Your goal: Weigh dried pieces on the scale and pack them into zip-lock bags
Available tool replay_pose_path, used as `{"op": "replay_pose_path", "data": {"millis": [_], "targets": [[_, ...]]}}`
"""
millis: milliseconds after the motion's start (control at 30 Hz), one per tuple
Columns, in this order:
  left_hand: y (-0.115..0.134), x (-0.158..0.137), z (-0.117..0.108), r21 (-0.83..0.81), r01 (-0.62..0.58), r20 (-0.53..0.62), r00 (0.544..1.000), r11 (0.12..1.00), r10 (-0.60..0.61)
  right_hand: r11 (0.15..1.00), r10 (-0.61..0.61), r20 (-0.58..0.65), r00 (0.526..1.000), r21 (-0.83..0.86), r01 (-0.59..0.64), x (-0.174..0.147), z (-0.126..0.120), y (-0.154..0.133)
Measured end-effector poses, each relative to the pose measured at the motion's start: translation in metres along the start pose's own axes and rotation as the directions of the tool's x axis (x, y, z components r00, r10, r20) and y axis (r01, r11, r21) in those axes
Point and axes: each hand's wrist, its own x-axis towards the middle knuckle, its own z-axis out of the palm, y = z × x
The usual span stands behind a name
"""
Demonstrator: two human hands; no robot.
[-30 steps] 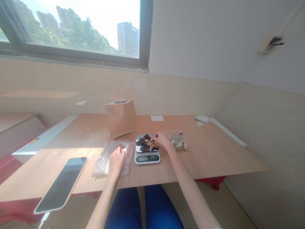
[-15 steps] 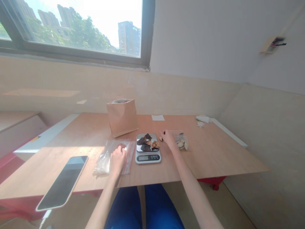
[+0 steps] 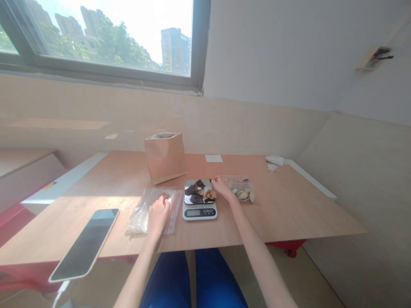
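A kitchen scale (image 3: 199,212) with a digital display carries several dark and brown dried pieces (image 3: 196,199) on its shiny plate. At the plate's far right corner is my right hand (image 3: 221,185), its fingers pinching a small dark dried piece (image 3: 211,180). My left hand (image 3: 159,209) lies on a clear zip bag (image 3: 138,218) left of the scale, fingers loosely bent and somewhat apart. A brownish bit shows by its fingertips, too small to make out. Beside my right wrist lies another zip bag (image 3: 236,178) holding pale, shell-like pieces (image 3: 245,195).
Behind the left bag stands an open brown paper pouch (image 3: 165,158). A phone (image 3: 85,244) with a white cable lies at the table's left front edge. White paper (image 3: 213,158) lies at the back, and crumpled white scraps (image 3: 274,161) lie farther right.
My right hand has moved left, from beside the scale to its far right corner, with the dark piece. My left hand stays on the bag. The view has shifted slightly.
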Motion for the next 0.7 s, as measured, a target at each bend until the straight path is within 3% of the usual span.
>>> {"op": "replay_pose_path", "data": {"millis": [300, 700], "targets": [[-0.002, 0.000, 0.001, -0.020, -0.008, -0.010, 1.000, 1.000, 0.008, 0.995, 0.077, 0.101, 0.992, 0.063, -0.083, -0.005, -0.003, -0.009], [-0.001, 0.000, 0.000, -0.040, -0.002, -0.008, 1.000, 0.999, 0.002, 0.994, 0.001, 0.083, 0.997, 0.109, -0.010, -0.011, -0.001, -0.011]]}}
